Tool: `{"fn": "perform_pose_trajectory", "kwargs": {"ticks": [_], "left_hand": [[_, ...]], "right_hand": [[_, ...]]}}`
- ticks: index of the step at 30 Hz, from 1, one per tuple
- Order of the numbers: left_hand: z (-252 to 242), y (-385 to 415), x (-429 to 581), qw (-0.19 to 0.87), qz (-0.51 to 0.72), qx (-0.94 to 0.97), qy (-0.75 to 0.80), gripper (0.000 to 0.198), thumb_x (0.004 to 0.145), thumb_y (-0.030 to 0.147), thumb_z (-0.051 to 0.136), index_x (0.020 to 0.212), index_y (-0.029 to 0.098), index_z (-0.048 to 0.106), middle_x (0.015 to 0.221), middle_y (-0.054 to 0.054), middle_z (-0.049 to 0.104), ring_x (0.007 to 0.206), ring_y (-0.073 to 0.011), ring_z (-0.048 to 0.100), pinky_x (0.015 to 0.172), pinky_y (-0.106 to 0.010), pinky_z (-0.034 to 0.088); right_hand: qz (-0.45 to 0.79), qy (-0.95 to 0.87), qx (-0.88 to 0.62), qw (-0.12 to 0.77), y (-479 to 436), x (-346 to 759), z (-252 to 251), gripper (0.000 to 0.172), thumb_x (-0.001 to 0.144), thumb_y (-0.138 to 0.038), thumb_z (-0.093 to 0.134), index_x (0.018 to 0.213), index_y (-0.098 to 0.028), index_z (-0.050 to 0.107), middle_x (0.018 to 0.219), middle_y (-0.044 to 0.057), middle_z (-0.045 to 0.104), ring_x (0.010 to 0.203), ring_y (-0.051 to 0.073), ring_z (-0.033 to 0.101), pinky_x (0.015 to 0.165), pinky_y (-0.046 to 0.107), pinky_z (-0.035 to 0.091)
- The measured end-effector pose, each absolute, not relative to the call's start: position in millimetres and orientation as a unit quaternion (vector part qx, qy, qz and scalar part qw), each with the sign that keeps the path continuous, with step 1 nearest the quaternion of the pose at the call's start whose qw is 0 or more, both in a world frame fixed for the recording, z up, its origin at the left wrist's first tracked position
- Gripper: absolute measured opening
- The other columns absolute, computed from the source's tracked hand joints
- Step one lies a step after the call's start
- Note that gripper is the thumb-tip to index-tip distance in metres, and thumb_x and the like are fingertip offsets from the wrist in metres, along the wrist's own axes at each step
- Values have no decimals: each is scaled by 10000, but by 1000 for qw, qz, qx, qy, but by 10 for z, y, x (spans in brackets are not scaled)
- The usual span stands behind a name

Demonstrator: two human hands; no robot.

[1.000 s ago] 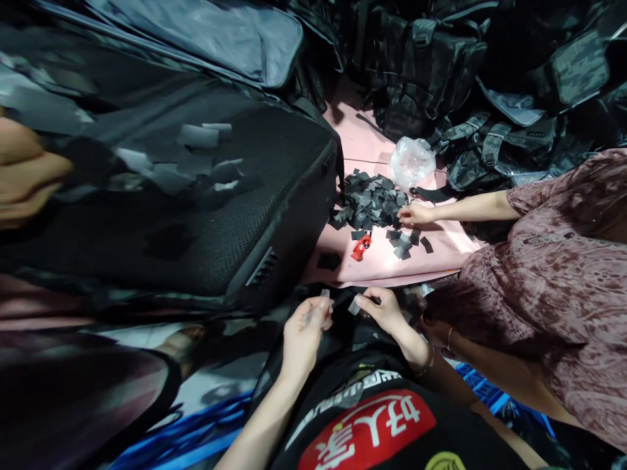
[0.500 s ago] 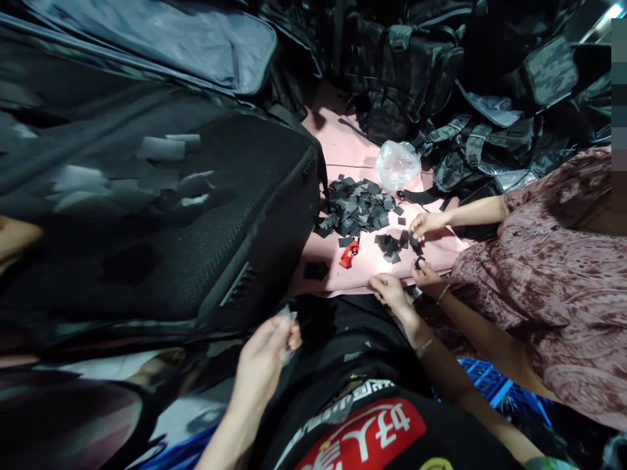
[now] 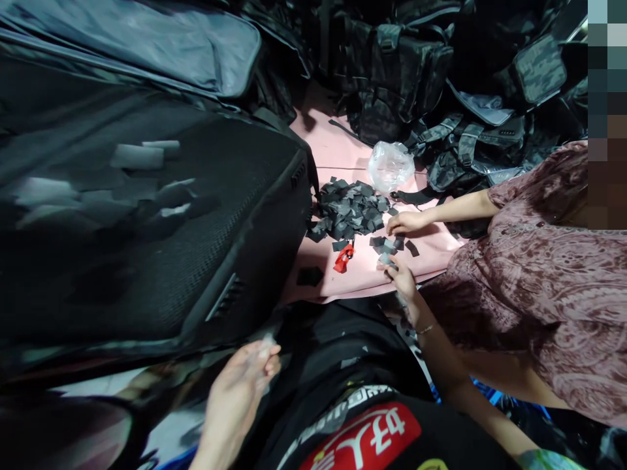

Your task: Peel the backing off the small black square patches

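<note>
My left hand (image 3: 235, 391) is low in front of my black shirt, fingers pinched on a small pale strip (image 3: 267, 341), blurred. My right hand (image 3: 402, 275) reaches out over the pink table's (image 3: 360, 277) near edge. Its fingertips are closed on a small grey patch (image 3: 385, 258) among a few loose ones. Just beyond lies a heap of black patches (image 3: 349, 207) with a small red tool (image 3: 343, 258) beside it. A co-worker's hand (image 3: 404, 222) rests at the heap's right side.
A big black mesh-faced bag (image 3: 161, 222) fills the left and overhangs the table. Camouflage backpacks (image 3: 392, 72) are stacked behind. A crumpled clear plastic bag (image 3: 389, 166) and a lone black square (image 3: 309, 276) lie on the table. The co-worker in a patterned dress (image 3: 539, 274) sits right.
My hands have parted. The right went forward from my lap to the loose patches on the table; the left dropped back towards me with the pale strip. The co-worker's hand returned to the heap.
</note>
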State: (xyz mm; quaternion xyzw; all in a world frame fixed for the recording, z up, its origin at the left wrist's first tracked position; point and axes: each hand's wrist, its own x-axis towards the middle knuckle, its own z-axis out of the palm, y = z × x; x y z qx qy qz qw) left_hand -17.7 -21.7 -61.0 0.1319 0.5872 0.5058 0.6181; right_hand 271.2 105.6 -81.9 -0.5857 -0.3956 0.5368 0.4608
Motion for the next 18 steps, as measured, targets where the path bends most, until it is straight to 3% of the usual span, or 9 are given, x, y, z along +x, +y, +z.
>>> {"fn": "perform_pose_trajectory", "kwargs": {"ticks": [3,8,14,18], "left_hand": [[-520,-159,-47,641,497,166,561,396,508,377,836,770,149,646,569,21,552,513,-85,420,481,-203,331],[-379,-66,206,677,457,236,527,234,630,298,716,775,124,662,542,8,516,544,-116,438,525,-233,337],[-370,-21,385,634,434,333,547,305,684,433,675,777,143,663,606,-1,520,569,-123,425,533,-237,331],[-415,-35,398,598,422,362,577,327,651,473,704,682,155,635,586,10,506,545,-109,401,513,-222,315]], "right_hand": [[617,-374,-532,444,792,2507,-713,489,719,-286,575,1165,-146,431,683,9,647,467,69,389,459,204,289],[675,-417,-503,344,448,2162,-481,288,754,-315,567,972,-131,532,605,-2,638,436,64,411,465,206,303],[633,-567,-480,215,280,2033,-322,346,787,-266,583,1115,-164,544,555,-50,589,542,97,522,591,223,386],[610,-589,-490,202,235,2011,-313,224,781,-297,599,964,-169,585,572,-46,588,533,94,506,567,219,363]]}}
